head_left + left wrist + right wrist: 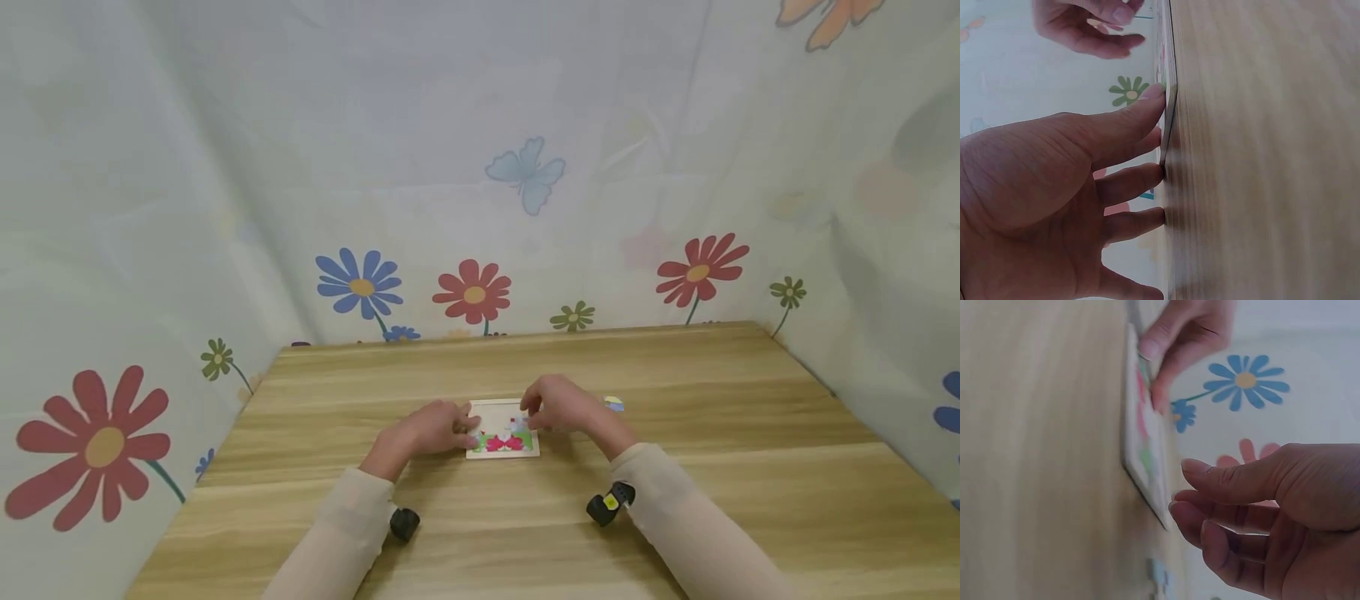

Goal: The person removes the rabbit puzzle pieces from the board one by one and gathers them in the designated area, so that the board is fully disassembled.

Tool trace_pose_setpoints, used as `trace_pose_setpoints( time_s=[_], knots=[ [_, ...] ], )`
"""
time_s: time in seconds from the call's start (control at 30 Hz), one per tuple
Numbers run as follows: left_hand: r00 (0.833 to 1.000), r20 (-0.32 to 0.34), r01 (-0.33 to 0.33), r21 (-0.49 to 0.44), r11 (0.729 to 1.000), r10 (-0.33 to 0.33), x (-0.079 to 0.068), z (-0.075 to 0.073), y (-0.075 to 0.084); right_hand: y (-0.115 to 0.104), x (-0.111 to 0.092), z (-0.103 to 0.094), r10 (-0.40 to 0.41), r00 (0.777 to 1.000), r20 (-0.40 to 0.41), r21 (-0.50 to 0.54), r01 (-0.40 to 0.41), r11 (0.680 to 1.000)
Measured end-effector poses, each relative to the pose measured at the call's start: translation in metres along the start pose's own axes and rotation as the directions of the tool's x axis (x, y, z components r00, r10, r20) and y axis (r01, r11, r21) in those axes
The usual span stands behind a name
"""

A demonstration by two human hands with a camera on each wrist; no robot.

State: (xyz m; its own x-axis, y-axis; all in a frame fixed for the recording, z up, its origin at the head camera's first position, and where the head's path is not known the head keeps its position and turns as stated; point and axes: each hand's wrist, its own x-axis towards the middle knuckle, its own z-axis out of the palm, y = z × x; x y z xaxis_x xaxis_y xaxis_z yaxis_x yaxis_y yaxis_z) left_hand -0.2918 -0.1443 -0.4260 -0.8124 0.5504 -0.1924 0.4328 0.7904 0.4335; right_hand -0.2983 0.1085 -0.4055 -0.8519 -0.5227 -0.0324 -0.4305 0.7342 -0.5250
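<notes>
A small jigsaw puzzle in a pale tray (502, 454) lies on the table, its near part filled with red, green and white picture pieces. My left hand (438, 429) rests at its left side. In the left wrist view the left thumb (1147, 103) touches the tray's edge, while other fingertips reach down to the tabletop. My right hand (564, 406) hovers over the tray's right side. Seen from the right wrist, the fingers (1229, 550) are loosely bent, with nothing between them and the thumb.
A loose puzzle piece (613, 404) in blue and yellow lies on the wooden table (495, 533), right of the right hand. Behind the table hangs a flower-printed cloth (420, 208), which also rises on both sides.
</notes>
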Motion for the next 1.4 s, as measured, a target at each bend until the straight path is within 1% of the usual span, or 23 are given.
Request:
trace_pose_setpoints(
  time_s=[0.13, 0.27, 0.43, 0.63, 0.83, 0.97, 1.13, 1.4],
  knots=[
    [1.000, -0.005, 0.009, 0.011, 1.000, -0.009, 0.001, -0.003, 0.001, -0.007, 0.010, 0.010, 0.030, 1.000, 0.006, -0.044, -0.030, 0.999],
    [1.000, -0.004, 0.004, 0.011, 1.000, -0.004, 0.001, -0.004, 0.001, -0.010, 0.016, 0.014, 0.058, 0.998, 0.003, -0.037, -0.058, 0.998],
    [1.000, 0.006, 0.015, 0.005, 1.000, -0.015, 0.000, -0.002, 0.002, -0.012, 0.021, 0.020, 0.046, 0.999, 0.023, -0.009, -0.045, 0.999],
    [1.000, 0.012, 0.001, 0.017, 1.000, -0.001, -0.001, -0.001, 0.003, -0.013, 0.023, 0.023, 0.037, 0.998, 0.040, -0.027, -0.036, 0.999],
    [1.000, 0.001, -0.012, -0.001, 1.000, 0.012, -0.002, -0.004, 0.003, -0.012, 0.024, 0.023, 0.027, 0.999, 0.044, -0.045, -0.025, 0.999],
    [1.000, 0.002, -0.019, 0.001, 1.000, 0.019, -0.001, -0.003, 0.002, -0.010, 0.024, 0.024, 0.028, 0.998, 0.052, -0.048, -0.025, 0.999],
    [0.999, -0.002, -0.036, 0.005, 0.999, 0.036, 0.000, -0.001, 0.000, -0.007, 0.025, 0.026, 0.031, 0.999, 0.044, -0.050, -0.028, 0.998],
    [1.000, 0.006, -0.020, -0.004, 1.000, 0.020, 0.001, -0.002, 0.001, -0.007, 0.023, 0.025, 0.014, 1.000, 0.018, -0.033, -0.014, 0.999]
  ],
)
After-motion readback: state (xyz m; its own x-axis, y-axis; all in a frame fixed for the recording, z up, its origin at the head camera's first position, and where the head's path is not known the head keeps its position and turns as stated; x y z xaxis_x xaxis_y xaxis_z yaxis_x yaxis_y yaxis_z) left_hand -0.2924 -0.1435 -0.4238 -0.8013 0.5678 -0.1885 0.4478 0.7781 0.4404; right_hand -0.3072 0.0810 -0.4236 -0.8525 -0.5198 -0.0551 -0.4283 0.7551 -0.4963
